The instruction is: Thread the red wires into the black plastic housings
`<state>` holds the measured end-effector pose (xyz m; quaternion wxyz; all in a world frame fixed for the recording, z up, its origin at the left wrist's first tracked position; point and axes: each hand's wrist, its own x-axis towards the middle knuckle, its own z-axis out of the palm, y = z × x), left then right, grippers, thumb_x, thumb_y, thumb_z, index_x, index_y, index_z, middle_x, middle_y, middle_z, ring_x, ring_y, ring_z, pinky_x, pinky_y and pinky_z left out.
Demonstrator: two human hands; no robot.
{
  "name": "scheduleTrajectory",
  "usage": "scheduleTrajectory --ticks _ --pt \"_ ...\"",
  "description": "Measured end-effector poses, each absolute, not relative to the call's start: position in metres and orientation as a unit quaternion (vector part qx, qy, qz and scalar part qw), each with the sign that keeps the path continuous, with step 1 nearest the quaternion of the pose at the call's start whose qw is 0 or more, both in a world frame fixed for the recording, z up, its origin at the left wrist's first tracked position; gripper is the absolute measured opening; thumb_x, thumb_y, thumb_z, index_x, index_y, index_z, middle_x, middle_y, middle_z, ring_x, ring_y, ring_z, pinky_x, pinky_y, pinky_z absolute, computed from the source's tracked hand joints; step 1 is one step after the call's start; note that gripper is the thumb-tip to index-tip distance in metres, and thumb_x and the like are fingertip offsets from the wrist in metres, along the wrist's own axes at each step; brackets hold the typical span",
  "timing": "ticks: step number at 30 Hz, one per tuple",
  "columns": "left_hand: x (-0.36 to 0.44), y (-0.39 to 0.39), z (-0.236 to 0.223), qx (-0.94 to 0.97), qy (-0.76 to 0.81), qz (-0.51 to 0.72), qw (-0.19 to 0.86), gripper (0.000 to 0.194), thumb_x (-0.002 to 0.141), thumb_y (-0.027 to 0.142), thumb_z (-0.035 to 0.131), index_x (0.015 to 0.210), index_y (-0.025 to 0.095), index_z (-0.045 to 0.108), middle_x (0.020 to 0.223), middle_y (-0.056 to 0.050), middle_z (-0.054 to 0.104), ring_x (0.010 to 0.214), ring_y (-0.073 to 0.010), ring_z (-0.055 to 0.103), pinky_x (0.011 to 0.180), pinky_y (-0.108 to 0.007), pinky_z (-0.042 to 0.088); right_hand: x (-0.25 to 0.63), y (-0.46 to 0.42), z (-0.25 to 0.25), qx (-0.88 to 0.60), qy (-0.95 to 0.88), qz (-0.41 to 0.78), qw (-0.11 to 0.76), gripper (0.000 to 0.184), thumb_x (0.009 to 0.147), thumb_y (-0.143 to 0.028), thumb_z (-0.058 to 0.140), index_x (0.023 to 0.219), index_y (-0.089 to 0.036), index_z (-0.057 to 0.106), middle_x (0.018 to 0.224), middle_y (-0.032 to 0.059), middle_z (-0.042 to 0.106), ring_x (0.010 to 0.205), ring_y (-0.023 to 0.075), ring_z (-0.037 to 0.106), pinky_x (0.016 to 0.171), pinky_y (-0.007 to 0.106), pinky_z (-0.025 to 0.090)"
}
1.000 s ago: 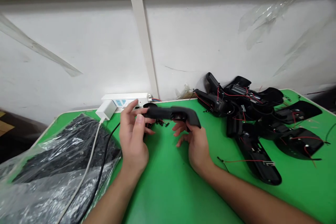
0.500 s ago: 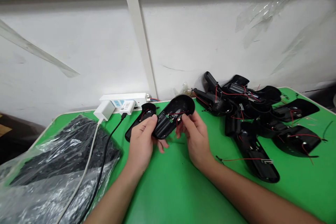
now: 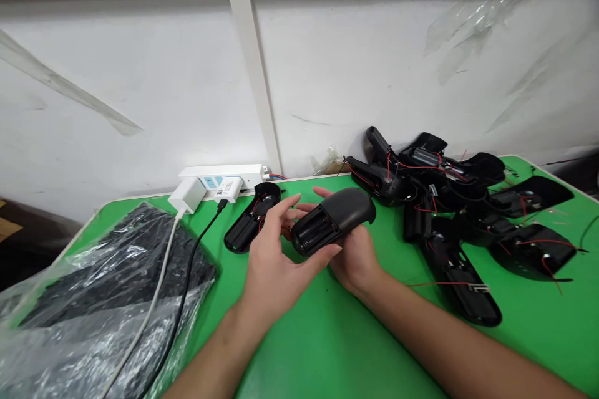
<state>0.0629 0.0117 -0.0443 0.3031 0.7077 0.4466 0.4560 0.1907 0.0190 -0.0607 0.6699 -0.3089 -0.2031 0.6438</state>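
Observation:
A black plastic housing (image 3: 334, 219), curved and closed-side up, rests in my right hand (image 3: 358, 255), which cups it from below with fingers curled around it. My left hand (image 3: 278, 255) is beside it on the left, fingers spread, thumb touching the housing's near end. Another open black shell half (image 3: 253, 224) with red wires lies on the green table (image 3: 304, 336) just left of my hands.
A heap of black shell halves with red wires (image 3: 449, 199) covers the table's right side. A white power strip (image 3: 224, 177) with a white charger and cables sits by the wall. A plastic bag of black parts (image 3: 93, 299) fills the left.
The housing was turned over from open side up to closed side up. My left hand let go and spread its fingers; my right hand moved beneath the part.

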Motion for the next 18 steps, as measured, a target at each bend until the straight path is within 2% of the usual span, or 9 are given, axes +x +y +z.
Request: scheduleTrajectory --ticks 7,10,13,15,18 --pt "0.0612 0.0116 -0.0442 0.724 0.435 0.455 0.282 0.077 0.076 0.04 0.085 0.141 0.028 0.047 0.122 -0.007 0.067 0.11 -0.0221 0.064 0.095 -0.034 0.051 0.191 0.0161 -0.0627 -0.285 -0.248 0.634 0.675 0.041 0.09 -0.048 0.055 0.121 -0.023 0.065 0.097 0.0064 0.074 0.09 0.0243 0.07 0.087 0.041 0.055" --pt "0.0598 0.0107 -0.0459 0.73 0.433 0.438 0.297 0.072 0.083 0.04 0.078 0.145 0.027 0.044 0.118 -0.007 0.067 0.099 -0.0196 0.065 0.089 -0.033 0.052 0.192 0.0169 -0.0649 -0.326 -0.286 0.589 0.682 0.038 0.091 -0.051 0.058 0.114 -0.023 0.068 0.088 0.003 0.071 0.083 0.0206 0.066 0.08 0.034 0.054" --pt "0.0593 0.0093 -0.0469 0.716 0.425 0.428 0.352 0.063 0.094 0.041 0.065 0.15 0.029 0.039 0.116 -0.006 0.066 0.088 -0.0164 0.064 0.077 -0.029 0.053 0.1915 0.0177 -0.0643 -0.394 -0.359 0.512 0.674 0.031 0.089 -0.05 0.065 0.096 -0.02 0.07 0.082 0.0009 0.066 0.075 0.016 0.059 0.069 0.027 0.048" --pt "0.0612 0.0093 -0.0461 0.694 0.429 0.429 0.387 0.062 0.095 0.042 0.063 0.151 0.031 0.038 0.123 -0.006 0.064 0.096 -0.0171 0.064 0.078 -0.028 0.053 0.1898 0.0177 -0.063 -0.417 -0.394 0.487 0.658 0.03 0.088 -0.048 0.068 0.09 -0.019 0.068 0.081 0.0006 0.065 0.074 0.0148 0.057 0.068 0.026 0.047" --pt "0.0665 0.0124 -0.0435 0.642 0.459 0.451 0.417 0.057 0.09 0.042 0.07 0.141 0.027 0.05 0.129 -0.005 0.063 0.112 -0.0201 0.063 0.09 -0.028 0.052 0.1878 0.0163 -0.061 -0.436 -0.406 0.492 0.636 0.03 0.085 -0.047 0.071 0.091 -0.018 0.068 0.08 0.001 0.065 0.074 0.0154 0.057 0.067 0.027 0.048"
